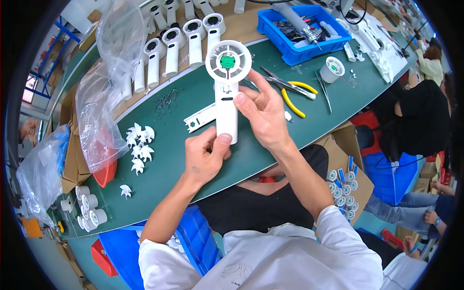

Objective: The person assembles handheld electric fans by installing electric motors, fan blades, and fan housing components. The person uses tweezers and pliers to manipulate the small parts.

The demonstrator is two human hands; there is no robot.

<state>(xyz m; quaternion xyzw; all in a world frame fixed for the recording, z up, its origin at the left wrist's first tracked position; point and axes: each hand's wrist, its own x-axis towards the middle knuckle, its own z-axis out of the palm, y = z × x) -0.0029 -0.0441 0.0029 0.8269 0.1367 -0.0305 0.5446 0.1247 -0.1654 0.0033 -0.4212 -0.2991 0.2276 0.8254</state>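
Both hands hold a white handheld fan (226, 118) upright over the green tabletop. Its round head holds a green disc at the center, with spokes around it and no blades in it. My left hand (205, 153) grips the lower end of the handle, thumb on the front. My right hand (265, 113) pinches the upper handle below the head, thumb in front and fingers partly hidden behind. A flat white slotted cover (199, 118) lies on the table just left of the handle. Right of the fan are yellow-handled pliers (294, 99) and metal tweezers (325, 92).
White fan blades (141, 145) and small dark screws (166, 101) lie at left. White fan bodies (171, 50) stand in rows behind. A blue bin (302, 53) holds parts and an electric screwdriver (299, 24). White cups (89, 208) sit at the near left; a co-worker (420, 116) sits at right.
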